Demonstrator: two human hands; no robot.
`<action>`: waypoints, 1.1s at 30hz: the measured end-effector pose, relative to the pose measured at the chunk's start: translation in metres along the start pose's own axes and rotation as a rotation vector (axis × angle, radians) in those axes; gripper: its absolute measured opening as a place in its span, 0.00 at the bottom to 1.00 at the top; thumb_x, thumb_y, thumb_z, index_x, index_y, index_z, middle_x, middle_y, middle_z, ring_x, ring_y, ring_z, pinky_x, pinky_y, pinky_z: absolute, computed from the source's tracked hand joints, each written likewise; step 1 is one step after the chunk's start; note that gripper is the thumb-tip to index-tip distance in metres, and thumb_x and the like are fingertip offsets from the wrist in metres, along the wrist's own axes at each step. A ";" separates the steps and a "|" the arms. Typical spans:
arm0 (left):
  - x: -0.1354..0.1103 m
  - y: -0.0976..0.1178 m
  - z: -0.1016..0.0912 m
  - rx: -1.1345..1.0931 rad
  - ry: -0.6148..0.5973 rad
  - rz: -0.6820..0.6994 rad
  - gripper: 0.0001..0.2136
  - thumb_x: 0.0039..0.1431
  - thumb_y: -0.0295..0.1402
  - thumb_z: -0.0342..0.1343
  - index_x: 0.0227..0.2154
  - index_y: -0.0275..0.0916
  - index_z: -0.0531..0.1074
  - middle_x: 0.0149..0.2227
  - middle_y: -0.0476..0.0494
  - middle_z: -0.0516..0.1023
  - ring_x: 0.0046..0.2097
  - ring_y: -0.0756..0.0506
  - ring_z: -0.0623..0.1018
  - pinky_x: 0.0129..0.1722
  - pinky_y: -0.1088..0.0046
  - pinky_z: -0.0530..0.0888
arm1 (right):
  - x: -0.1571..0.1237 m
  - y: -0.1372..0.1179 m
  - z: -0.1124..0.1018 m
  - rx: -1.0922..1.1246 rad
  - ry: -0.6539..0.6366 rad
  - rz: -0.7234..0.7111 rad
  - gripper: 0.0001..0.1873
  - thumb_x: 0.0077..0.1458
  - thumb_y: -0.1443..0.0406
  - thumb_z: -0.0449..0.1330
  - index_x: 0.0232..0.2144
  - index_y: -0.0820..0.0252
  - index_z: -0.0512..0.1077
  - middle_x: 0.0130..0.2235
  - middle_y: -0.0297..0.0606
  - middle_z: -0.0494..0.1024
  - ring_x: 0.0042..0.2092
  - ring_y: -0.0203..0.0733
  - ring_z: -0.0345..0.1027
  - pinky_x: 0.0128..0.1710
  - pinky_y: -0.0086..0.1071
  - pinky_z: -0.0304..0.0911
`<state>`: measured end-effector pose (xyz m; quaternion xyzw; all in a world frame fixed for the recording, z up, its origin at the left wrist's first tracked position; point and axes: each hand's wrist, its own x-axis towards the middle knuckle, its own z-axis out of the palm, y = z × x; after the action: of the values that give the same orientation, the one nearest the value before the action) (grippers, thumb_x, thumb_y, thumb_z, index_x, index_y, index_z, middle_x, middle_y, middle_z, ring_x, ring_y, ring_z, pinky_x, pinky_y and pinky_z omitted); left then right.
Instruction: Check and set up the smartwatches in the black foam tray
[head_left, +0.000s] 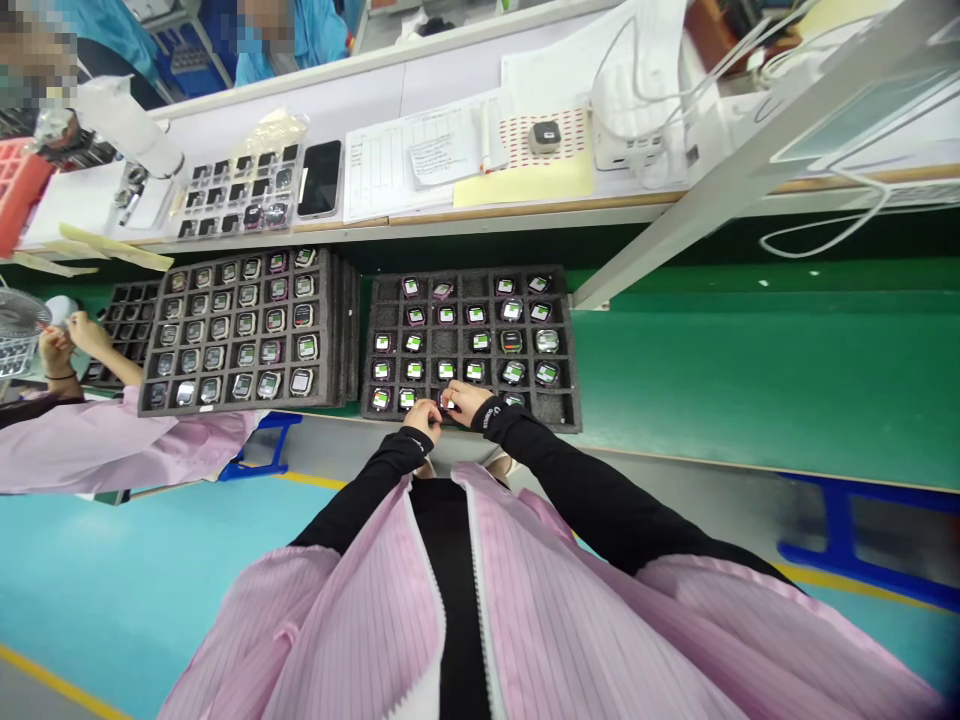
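A dark grey foam tray [555, 408] lies in front of me, its square compartments holding several smartwatch bodies [475, 370] with lit green-and-white screens. At its near edge my right hand [469, 402] pinches a smartwatch [448, 400], mostly covered by the fingers. Close beside it, on the left, my left hand [425, 418] is closed with its fingertips drawn together. What those left fingertips hold, if anything, is too small to make out. A few compartments in the tray have no watch in them.
Left of my tray stands a stack of foam trays [324, 330] filled with watches. A co-worker's hands [82, 335] are farther left. Above, a shelf [420, 215] carries a phone [321, 178], papers and a clear blister tray [232, 195]. A slanted metal post [675, 200] rises at right.
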<state>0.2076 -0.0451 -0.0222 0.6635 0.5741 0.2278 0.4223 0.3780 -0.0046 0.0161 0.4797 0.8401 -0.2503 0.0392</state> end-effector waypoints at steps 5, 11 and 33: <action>0.001 0.001 -0.002 0.011 -0.009 0.003 0.11 0.39 0.14 0.56 0.22 0.37 0.69 0.44 0.39 0.74 0.45 0.44 0.78 0.44 0.67 0.79 | 0.001 -0.002 -0.003 -0.016 -0.023 -0.004 0.10 0.54 0.68 0.62 0.41 0.60 0.73 0.45 0.44 0.71 0.43 0.44 0.69 0.37 0.30 0.60; 0.000 0.002 -0.003 0.010 -0.011 -0.001 0.11 0.40 0.14 0.56 0.21 0.37 0.69 0.44 0.40 0.74 0.44 0.46 0.78 0.45 0.67 0.79 | -0.002 -0.006 -0.005 -0.037 -0.038 -0.008 0.08 0.59 0.66 0.58 0.40 0.60 0.74 0.44 0.44 0.73 0.43 0.45 0.70 0.37 0.32 0.61; 0.002 0.011 -0.003 -0.009 0.035 -0.029 0.11 0.41 0.13 0.54 0.20 0.36 0.70 0.42 0.40 0.75 0.45 0.44 0.78 0.50 0.64 0.77 | -0.017 -0.002 0.006 -0.039 0.133 0.030 0.13 0.62 0.63 0.53 0.36 0.63 0.76 0.40 0.47 0.76 0.42 0.45 0.69 0.36 0.32 0.59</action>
<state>0.2121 -0.0425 -0.0115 0.6490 0.5899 0.2358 0.4185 0.3841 -0.0214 0.0165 0.5071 0.8381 -0.2011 -0.0035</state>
